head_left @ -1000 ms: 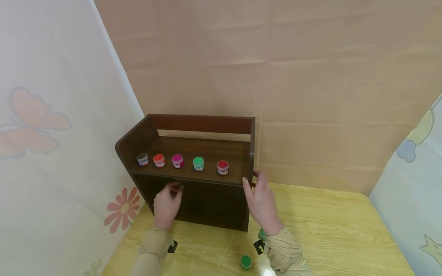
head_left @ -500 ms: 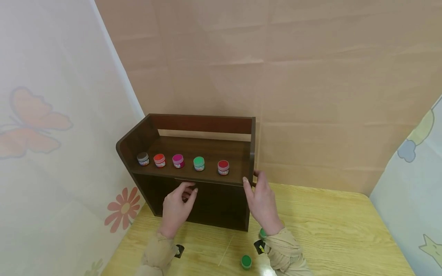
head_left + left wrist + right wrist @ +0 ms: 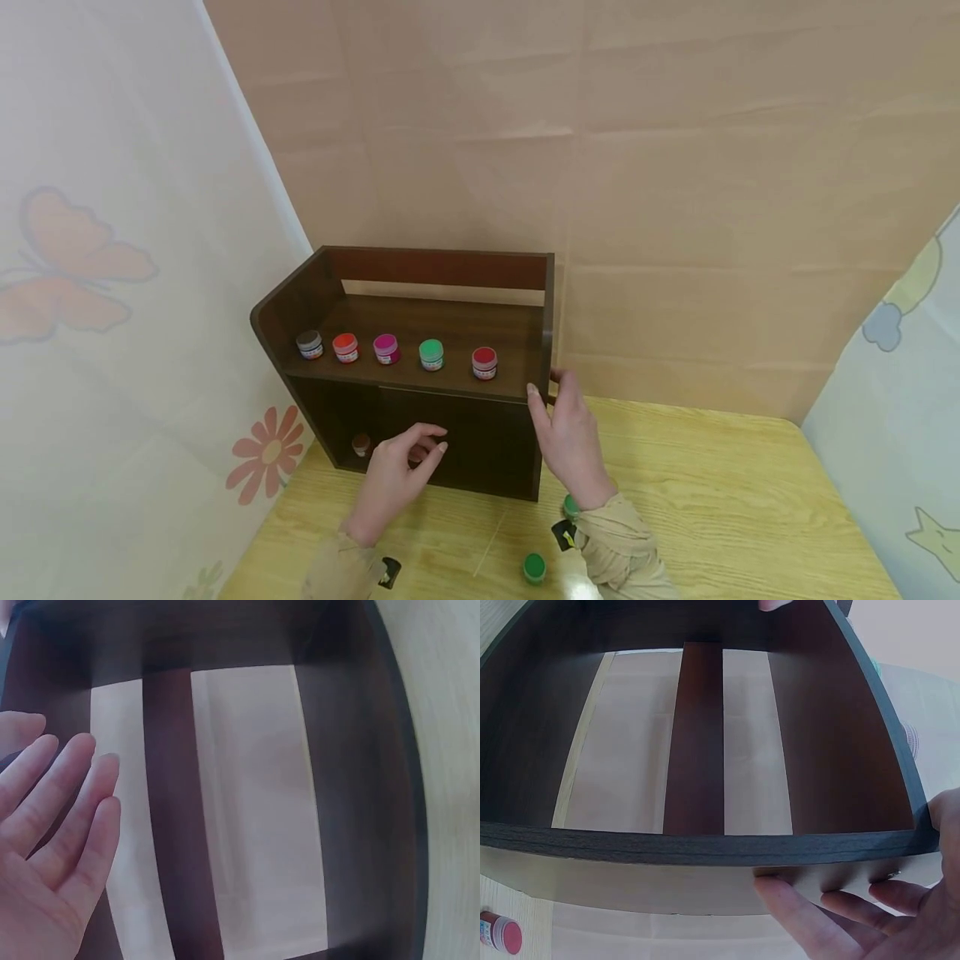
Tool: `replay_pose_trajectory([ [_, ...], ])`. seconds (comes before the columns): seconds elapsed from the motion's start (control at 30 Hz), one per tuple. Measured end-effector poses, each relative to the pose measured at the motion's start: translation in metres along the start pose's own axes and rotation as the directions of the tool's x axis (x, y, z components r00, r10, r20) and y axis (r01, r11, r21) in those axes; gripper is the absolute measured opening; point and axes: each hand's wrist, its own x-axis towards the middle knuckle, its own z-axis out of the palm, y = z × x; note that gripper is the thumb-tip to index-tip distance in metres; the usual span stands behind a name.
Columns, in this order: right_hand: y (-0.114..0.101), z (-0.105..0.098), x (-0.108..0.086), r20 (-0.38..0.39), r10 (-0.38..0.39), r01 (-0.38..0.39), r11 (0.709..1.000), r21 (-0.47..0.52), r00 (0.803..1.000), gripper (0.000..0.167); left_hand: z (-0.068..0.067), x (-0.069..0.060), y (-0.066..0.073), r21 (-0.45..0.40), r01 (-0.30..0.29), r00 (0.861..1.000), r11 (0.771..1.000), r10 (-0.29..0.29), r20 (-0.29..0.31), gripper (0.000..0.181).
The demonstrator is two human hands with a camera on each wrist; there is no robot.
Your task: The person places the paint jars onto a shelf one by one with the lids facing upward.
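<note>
Gripping dark shelf unit (image 3: 442,321), left of centre in head view, with right hand (image 3: 572,440) clamped on its right panel (image 3: 548,333), holding left hand (image 3: 395,477) at its lower compartment (image 3: 487,450), with thumb and fingertips apart.

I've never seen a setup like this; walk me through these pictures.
There is no machine: a person works bare-handed. The wide picture is taken from the head, looking forward and down; the two close ones come from the wrists, one each. Five small jars stand in a row on the upper level of a dark shelf unit, and a brown-lidded jar sits in its lower compartment. Two green-lidded jars are on the wood-grain table. The right hand grips the unit's right side; the left hand, in front of the lower compartment, holds nothing.
</note>
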Motion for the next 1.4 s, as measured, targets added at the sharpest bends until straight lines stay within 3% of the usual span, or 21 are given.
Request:
replay_pose_trajectory([
  [0.13,-0.001,-0.001,0.000,0.022,0.015,-0.015,1.000,0.010,1.000,0.050,0.008,-0.006,0.001,-0.029,0.021,0.997,0.999,-0.019,0.068,0.015],
  [0.37,-0.002,-0.002,0.000,0.044,0.039,-0.039,0.999,0.017,0.998,0.050,0.030,-0.017,0.000,-0.064,0.000,0.982,0.998,0.013,0.190,0.014],
  [0.67,-0.001,-0.002,0.000,0.042,0.037,-0.038,0.999,0.020,0.998,0.051,0.062,-0.030,0.001,-0.108,0.015,0.943,0.994,0.022,0.333,0.015],
  [0.87,-0.002,-0.003,-0.001,0.046,0.040,-0.042,0.999,0.025,0.998,0.050,0.090,-0.044,0.002,-0.076,-0.005,0.915,0.997,0.035,0.403,0.020],
  [1.13,-0.001,-0.001,0.000,0.036,0.016,-0.017,1.000,0.016,0.999,0.049,0.122,-0.062,-0.002,-0.112,0.066,0.870,0.991,-0.002,0.494,0.035],
  [1.4,0.001,0.001,0.000,0.020,0.000,0.000,1.000,0.002,1.000,0.047,0.139,-0.073,-0.013,-0.052,-0.003,0.869,0.999,0.028,0.494,0.047],
])
